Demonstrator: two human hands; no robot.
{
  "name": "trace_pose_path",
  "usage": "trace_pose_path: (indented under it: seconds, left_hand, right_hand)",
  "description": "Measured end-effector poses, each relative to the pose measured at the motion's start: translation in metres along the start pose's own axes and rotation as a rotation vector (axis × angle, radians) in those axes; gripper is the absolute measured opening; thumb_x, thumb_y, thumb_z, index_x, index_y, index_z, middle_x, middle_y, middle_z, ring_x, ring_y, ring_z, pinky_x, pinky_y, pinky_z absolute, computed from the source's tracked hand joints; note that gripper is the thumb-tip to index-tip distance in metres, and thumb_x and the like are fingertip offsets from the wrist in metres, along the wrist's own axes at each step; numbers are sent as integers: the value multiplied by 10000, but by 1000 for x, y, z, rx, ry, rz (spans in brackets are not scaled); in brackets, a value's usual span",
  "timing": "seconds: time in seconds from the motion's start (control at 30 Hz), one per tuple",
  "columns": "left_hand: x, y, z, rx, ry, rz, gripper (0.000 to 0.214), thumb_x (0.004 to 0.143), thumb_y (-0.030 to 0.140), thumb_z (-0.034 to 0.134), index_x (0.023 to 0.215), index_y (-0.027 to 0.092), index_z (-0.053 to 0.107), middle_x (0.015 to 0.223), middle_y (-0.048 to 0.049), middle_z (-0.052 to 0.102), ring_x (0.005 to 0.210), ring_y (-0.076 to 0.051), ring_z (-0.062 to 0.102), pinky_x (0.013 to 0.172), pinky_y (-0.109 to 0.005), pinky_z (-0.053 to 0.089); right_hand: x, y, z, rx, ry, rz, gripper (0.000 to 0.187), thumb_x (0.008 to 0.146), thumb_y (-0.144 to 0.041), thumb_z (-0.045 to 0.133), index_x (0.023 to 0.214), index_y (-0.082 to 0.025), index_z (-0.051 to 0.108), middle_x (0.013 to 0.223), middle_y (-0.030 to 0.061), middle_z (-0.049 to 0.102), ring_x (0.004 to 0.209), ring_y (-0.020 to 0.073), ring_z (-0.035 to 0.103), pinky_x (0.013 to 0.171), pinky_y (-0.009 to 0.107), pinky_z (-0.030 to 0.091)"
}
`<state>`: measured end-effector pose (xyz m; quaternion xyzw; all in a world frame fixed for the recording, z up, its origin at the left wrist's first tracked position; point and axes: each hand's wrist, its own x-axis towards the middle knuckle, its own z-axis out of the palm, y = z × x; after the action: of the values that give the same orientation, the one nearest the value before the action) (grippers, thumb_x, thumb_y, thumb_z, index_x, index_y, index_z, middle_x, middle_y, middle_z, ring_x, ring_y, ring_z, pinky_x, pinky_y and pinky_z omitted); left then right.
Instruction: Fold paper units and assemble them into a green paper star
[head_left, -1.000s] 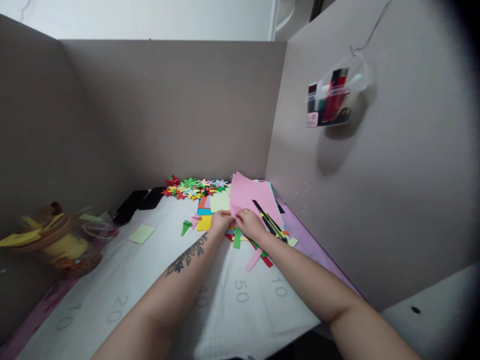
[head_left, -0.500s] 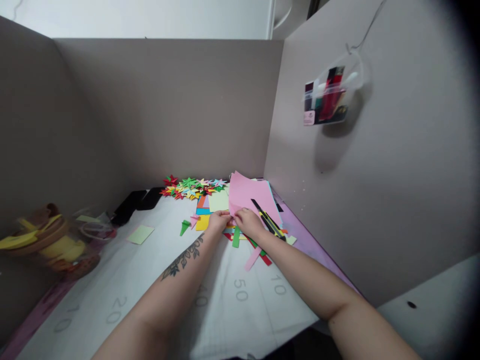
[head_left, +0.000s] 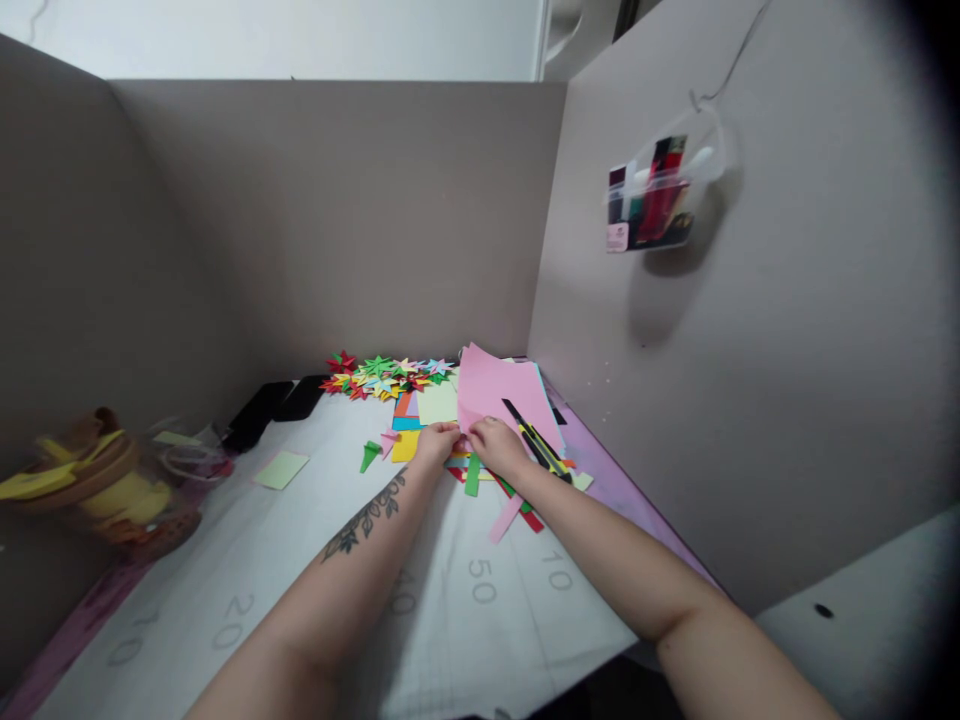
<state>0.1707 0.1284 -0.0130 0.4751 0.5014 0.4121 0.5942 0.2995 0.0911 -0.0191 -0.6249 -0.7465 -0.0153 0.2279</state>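
Note:
My left hand (head_left: 438, 440) and my right hand (head_left: 493, 442) meet at the near edge of a pink paper sheet (head_left: 499, 385). Their closed fingertips pinch a small pink paper piece (head_left: 462, 440), mostly hidden by the fingers. Beside my right wrist a black and yellow utility knife (head_left: 541, 446) lies across the pink sheet with its tip pointing away. Close to my left hand are a yellow paper square (head_left: 405, 446), a small folded pink paper piece (head_left: 388, 442) and a folded green one (head_left: 370, 456). A green paper strip (head_left: 472, 476) lies below my fingers.
Several folded paper stars (head_left: 379, 378) are heaped at the back. Pink and red strips (head_left: 506, 518) lie near my right forearm. At left are a pale green square (head_left: 281, 469), black trays (head_left: 259, 415) and a container with yellow paper (head_left: 124, 490). A clear tub (head_left: 652, 205) hangs on the right wall.

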Motion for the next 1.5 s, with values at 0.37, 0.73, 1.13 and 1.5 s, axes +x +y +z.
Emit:
trace_pose_path:
  seconds: [0.37,0.73,1.13,1.5]
  left_hand:
    - [5,-5,3,87,63,-21,233,537,99,737,661,127,541,471,9,562,445,-104,571,494,-200,476]
    - [13,-12,3,274,138,4,270,543,170,753,666,156,514,484,4,577,464,-132,591,478,-215,464]
    - [-12,1,17,616,243,238,221,698,404,604,755,190,611,751,-78,671,794,-210,619,636,-239,398]
    - [12,34,34,906,119,360,172,701,317,571,615,171,599,657,-97,647,681,-216,602,588,-253,373]
  right_hand:
    - [-2,-4,-4,12,8,-15,211,848,-205,431,929,-155,620,948,88,604,943,182,510,839,266,369]
    - [-1,-3,-5,8,126,133,642,784,-90,382,1392,-148,182,1155,146,529,985,237,520,813,333,418]
    - [11,22,7,223,173,278,486,790,-78,373,1272,-79,433,1236,164,528,1159,208,477,968,304,365]
    - [6,27,3,388,372,368,473,832,-215,403,1294,-112,390,1251,129,526,1162,202,486,972,309,382]
